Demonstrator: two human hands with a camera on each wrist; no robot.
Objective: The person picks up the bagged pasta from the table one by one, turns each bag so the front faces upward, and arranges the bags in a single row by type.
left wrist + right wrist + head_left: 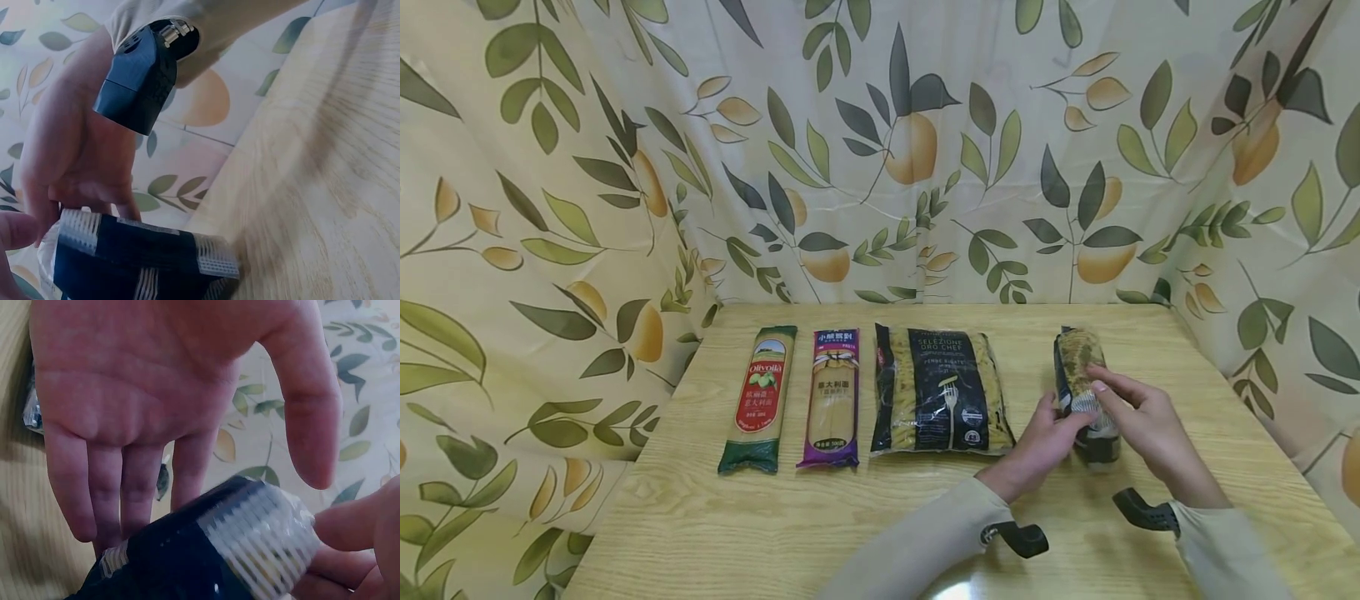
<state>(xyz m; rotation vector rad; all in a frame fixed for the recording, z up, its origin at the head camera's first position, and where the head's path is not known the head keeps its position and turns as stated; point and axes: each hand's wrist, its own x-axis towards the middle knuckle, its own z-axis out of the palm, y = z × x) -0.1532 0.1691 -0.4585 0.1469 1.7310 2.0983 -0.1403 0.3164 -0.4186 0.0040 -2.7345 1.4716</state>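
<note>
At the right of the table, a dark pasta bag (1078, 362) with yellow contents and white-striped patches stands between both hands. My left hand (1037, 446) grips its near left side, thumb on the front. The right hand (1142, 417) is at its right side, fingers reaching onto the upper part. In the right wrist view my right palm (131, 387) faces the bag (187, 550), fingers extended along its far side and thumb held off it. The left wrist view shows the bag's dark striped end (144, 250) close up.
To the left, a wide black-and-yellow penne bag (940, 392), a purple spaghetti packet (833, 400) and a red-and-green spaghetti packet (760, 400) lie in a row on the wooden table (715, 533). A leaf-patterned curtain (880, 167) surrounds the table's back and sides.
</note>
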